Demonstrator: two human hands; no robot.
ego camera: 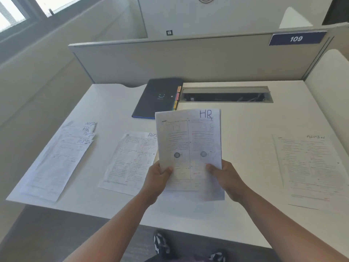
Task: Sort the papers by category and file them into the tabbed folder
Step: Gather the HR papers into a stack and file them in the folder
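Observation:
A printed sheet marked "HR" (188, 140) is held upright above the desk's middle. My left hand (157, 176) grips its lower left edge with the thumb on the front. My right hand (223, 176) pinches its lower right edge the same way. A dark tabbed folder (156, 97) lies closed at the back of the desk, coloured tabs along its right side. At the left lies a fanned stack of papers (54, 159) marked "ADMIN" and "HR". A sheet marked "ADMIN" (130, 159) lies left of centre. Another "ADMIN" sheet (313, 167) lies at the right.
The white desk (245, 125) has an open cable slot (226, 96) at the back, right of the folder. Grey partition walls (170, 59) close off the back and right side. The desk's front edge runs just below my forearms, with my shoes on the floor beneath.

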